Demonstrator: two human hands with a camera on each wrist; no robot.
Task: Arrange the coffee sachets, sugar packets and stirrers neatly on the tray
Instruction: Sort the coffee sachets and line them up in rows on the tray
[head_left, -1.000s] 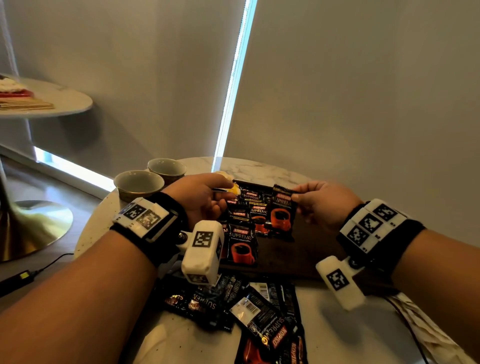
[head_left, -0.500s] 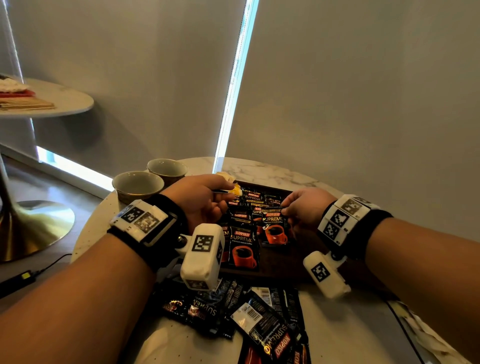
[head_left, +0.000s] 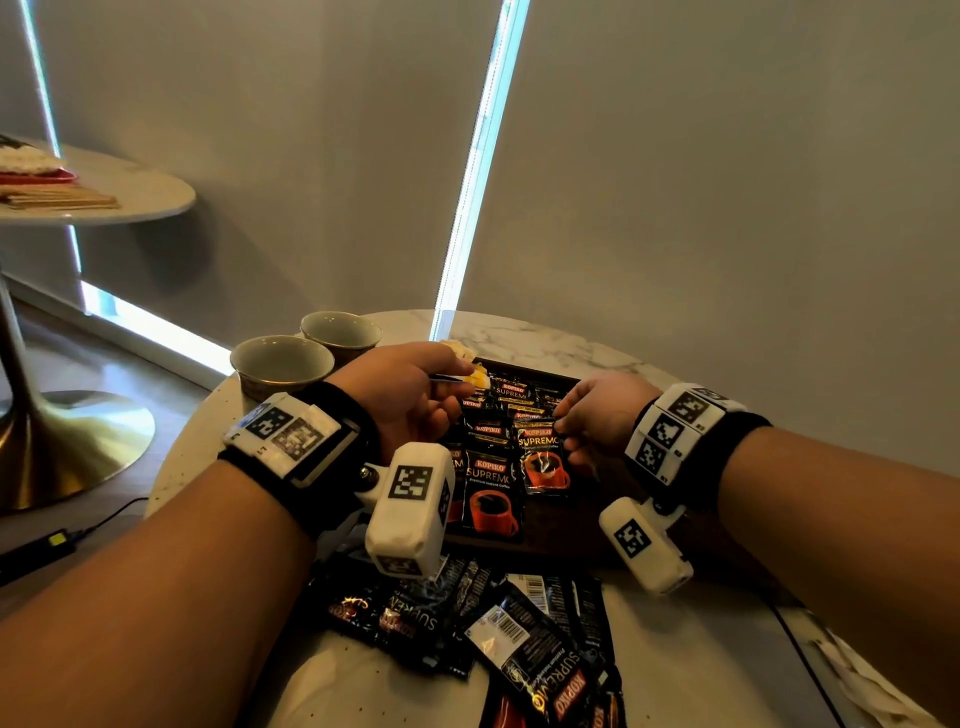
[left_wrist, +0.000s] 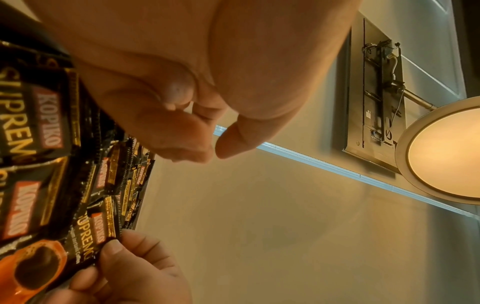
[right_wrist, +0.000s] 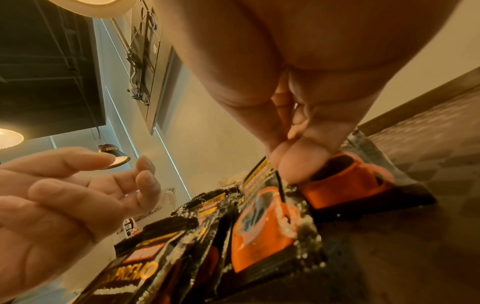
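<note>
Several black Kopiko coffee sachets (head_left: 488, 467) lie in overlapping rows on the dark wooden tray (head_left: 561, 543). My right hand (head_left: 563, 415) pinches the top corner of one coffee sachet (head_left: 543, 460) lying at the right end of the rows; the left wrist view shows thumb and fingers on that sachet (left_wrist: 85, 246). My left hand (head_left: 441, 395) hovers over the tray's left side with its fingers loosely bent, and the right wrist view shows this left hand (right_wrist: 78, 195) holding nothing. A yellow sugar packet (head_left: 479, 375) sits at the tray's far left corner.
More sachets (head_left: 519, 623) lie loose on the marble table (head_left: 545, 338) in front of the tray. Two cups (head_left: 280, 364) (head_left: 340, 332) stand at the table's far left. Pale paper-wrapped items (head_left: 857, 686) lie near the right front edge. Another round table (head_left: 130, 192) stands off to the left.
My right hand has brought its sachet left and down from above the tray onto the right end of the rows. The left hand has hardly moved.
</note>
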